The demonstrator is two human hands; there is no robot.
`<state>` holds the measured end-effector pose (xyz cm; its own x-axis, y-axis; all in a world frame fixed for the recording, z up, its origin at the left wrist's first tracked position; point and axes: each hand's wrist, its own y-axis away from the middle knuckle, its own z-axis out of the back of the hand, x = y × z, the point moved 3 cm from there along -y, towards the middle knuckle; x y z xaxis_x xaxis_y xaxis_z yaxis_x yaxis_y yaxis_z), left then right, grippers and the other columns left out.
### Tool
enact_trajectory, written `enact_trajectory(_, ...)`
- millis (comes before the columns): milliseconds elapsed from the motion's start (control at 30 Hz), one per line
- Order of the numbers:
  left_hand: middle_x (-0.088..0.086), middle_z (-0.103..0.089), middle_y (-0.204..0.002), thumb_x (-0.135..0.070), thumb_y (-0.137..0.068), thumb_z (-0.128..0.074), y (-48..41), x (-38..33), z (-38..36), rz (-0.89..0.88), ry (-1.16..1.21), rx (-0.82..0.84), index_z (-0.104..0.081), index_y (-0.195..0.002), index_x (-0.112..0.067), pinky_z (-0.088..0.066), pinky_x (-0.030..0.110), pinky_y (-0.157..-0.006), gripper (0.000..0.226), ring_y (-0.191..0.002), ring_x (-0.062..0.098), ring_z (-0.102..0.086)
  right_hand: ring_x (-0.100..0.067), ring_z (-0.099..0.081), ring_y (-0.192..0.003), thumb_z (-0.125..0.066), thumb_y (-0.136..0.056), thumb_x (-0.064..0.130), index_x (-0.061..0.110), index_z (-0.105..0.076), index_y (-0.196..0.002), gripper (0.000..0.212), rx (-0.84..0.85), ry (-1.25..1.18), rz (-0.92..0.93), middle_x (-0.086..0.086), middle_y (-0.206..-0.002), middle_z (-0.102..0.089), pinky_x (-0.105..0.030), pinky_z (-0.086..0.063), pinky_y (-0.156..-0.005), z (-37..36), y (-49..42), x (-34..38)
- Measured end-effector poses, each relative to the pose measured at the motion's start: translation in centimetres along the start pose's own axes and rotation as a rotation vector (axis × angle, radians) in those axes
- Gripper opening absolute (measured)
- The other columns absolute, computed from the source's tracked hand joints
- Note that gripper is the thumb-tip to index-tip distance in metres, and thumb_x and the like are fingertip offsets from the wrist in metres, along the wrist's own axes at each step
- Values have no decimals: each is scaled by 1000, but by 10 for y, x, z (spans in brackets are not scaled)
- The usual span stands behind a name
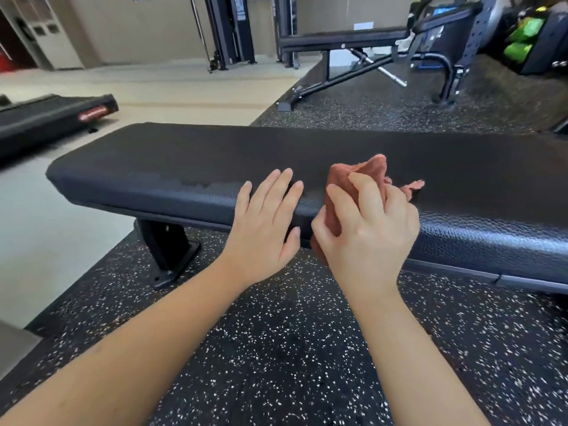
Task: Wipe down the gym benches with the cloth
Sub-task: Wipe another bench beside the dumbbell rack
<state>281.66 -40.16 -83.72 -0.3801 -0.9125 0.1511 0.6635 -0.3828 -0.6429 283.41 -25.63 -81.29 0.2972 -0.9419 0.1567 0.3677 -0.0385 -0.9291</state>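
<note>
Head view, centre of the frame: a long black padded gym bench with a pebbled vinyl top runs from the left edge to the right edge, standing on a black rubber floor flecked with white. The left hand lies flat on the bench's near edge, fingers straight and slightly spread, thumb against the pad's side. Just beside it, right of centre, the right hand has its fingers curled round a crumpled reddish-brown cloth and holds it against the near edge of the pad; part of the cloth bunches up above the fingers onto the top. At upper middle stands a second black bench on a metal frame. A low black machine sits at the left edge on pale flooring.
</note>
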Motion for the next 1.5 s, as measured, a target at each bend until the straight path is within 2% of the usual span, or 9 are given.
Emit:
enact_trajectory(233, 17, -30, -151, -33, -91, -36, 8, 12, 6, -69, 18, 29, -29, -142, -9, -20, 53, -108, 57, -140, 31, -26, -35, -60, -78, -61, -79, 22, 17, -73, -84, 15, -74, -20, 36, -5, -95, -70, -39, -44, -65, -2, 0, 1)
enact_trajectory(433, 16, -37, -148, -33, -92, -35, 14, 71, 15, -147, -64, 8, -39, -141, -7, -21, 55, -106, 56, -138, 34, -28, -35, -60, -80, -61, -80, 24, 15, -74, -86, 17, -40, 25, 49, -6, -99, -69, -40, -45, -71, -6, 2, 9)
enact_trajectory(633, 16, -42, -145, -36, -91, -36, 20, 108, 16, -166, -3, 29, -47, -137, -4, -19, 56, -105, 57, -135, 34, -34, -29, -60, -77, -62, -75, 21, 14, -73, -85, 16, 41, -27, 92, 1, -103, -69, -40, -45, -66, -43, -8, 99)
enact_trajectory(767, 15, -49, -138, -33, -90, -38, 30, 132, 15, -142, 77, -61, -54, -130, -6, -21, 54, -104, 51, -128, 33, -41, -30, -61, -80, -61, -78, 26, 17, -73, -91, 20, 128, -3, 111, 1, -103, -69, -40, -47, -68, -57, -10, 119)
enact_trajectory(900, 16, -56, -127, -26, -88, -44, 35, 136, 16, -143, 164, -164, -61, -121, -7, -28, 51, -102, 41, -118, 34, -48, -29, -58, -81, -61, -80, 26, 17, -73, -95, 22, 228, 72, 172, -3, -105, -67, -38, -46, -73, -37, -12, 81)
enact_trajectory(1000, 15, -59, -120, -20, -87, -48, 41, 136, 17, -153, 220, -218, -63, -114, -7, -34, 49, -97, 33, -111, 33, -51, -31, -58, -83, -59, -82, 25, 13, -73, -93, 22, 200, 139, 44, -7, -105, -66, -38, -43, -80, -22, -10, 56)
enact_trajectory(1100, 15, -60, -119, -18, -86, -51, 47, 144, 15, -136, 215, -263, -64, -111, -8, -36, 50, -95, 30, -109, 31, -51, -26, -55, -82, -61, -79, 23, 13, -74, -88, 19, 116, 123, 6, -6, -101, -67, -37, -44, -78, -35, -10, 82)
enact_trajectory(1267, 15, -62, -117, -18, -84, -52, 43, 156, 8, -85, 220, -317, -68, -108, -8, -36, 52, -94, 30, -108, 31, -51, -30, -60, -77, -65, -78, 25, 18, -75, -85, 14, 80, 2, 63, -1, -97, -69, -39, -47, -71, -79, -11, 160)
enact_trajectory(1500, 15, -61, -118, -21, -86, -50, 48, 160, 5, -82, 241, -330, -63, -111, -10, -28, 54, -101, 30, -112, 30, -51, -35, -60, -78, -58, -83, 25, 16, -73, -97, 23, 193, 51, 297, -9, -105, -68, -44, -48, -68, -67, -9, 132)
